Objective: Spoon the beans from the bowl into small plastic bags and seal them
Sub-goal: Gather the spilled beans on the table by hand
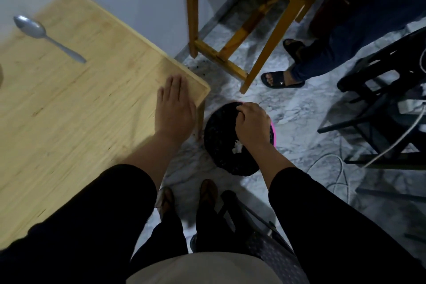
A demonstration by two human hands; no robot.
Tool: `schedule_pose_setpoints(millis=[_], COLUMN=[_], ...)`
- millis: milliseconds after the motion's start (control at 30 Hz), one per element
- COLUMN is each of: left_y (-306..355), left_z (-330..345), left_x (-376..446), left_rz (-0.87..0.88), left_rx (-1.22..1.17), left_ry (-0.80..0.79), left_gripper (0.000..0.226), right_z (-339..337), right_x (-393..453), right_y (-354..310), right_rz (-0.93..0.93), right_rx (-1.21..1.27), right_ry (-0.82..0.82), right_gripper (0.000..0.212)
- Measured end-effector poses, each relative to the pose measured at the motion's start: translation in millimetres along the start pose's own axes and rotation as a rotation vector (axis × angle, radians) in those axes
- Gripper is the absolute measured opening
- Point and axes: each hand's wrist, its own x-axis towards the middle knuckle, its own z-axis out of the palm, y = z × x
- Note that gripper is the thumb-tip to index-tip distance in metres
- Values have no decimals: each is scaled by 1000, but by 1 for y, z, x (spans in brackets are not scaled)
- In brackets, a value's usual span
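On the wooden table (76, 90), near its right corner, my left hand (175, 106) lies flat, fingers straight, palm down, holding nothing. Farther back on the same table, well apart from that hand, lies the metal spoon (43, 36), bowl end toward the wall. Below the table corner, on the marble floor (299, 110), stands the pink bowl (273, 132), filled with dark beans (219, 136). My right hand (252, 123) reaches over the bowl with fingers curled down against the beans at the far rim; whether the fingertips pinch anything cannot be determined. A small white scrap (237, 146) shows just beside the wrist. Both forearms wear black sleeves (322, 214). Beyond the bowl stand a wooden stool frame (260, 37) and another person's sandalled feet (281, 80).
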Motion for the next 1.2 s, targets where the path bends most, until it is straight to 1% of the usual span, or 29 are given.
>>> schedule_pose_setpoints(millis=[167,267,367,467,633,667,767,833,933,1033,1100,1200], left_y=[11,22,33,40,40,37,24,11,-15,-48,-74,-117], left_z=[-5,-6,-11,-23,-72,-82,-115,-136,-164,-188,-201,-213], left_x=[4,6,6,14,29,31,33,29,20,1,-16,-46], left_rz=[-34,4,28,19,16,19,-26,-44,-122,-214,-289,-411], left_rx=[4,-4,-29,-63,-7,15,76,89,130,189,214,227], left_ry=[-34,-63,-55,-43,36,73,119,180,215,283,279,280], left_gripper=[57,54,54,64,56,57,57,54,52,53,53,53], right_z=[-6,-15,-26,-40,-72,-78,-88,-94,-96,-90,-84,-68], right_x=[0,-1,-1,4,17,18,19,17,14,4,-8,-25], right_y=[-4,-12,-25,-41,-83,-93,-124,-147,-182,-221,-248,-288], right_rz=[-26,-50,-108,-214,-370,-394,-470,-512,-598,-689,-747,-882], right_rx=[-216,-288,-248,-157,-130,-125,-83,-80,-98,-70,-36,-34], right_ry=[-156,-181,-92,26,142,167,224,236,274,249,228,158], right_gripper=[46,51,52,51,51,52,63,58,44,48,48,47])
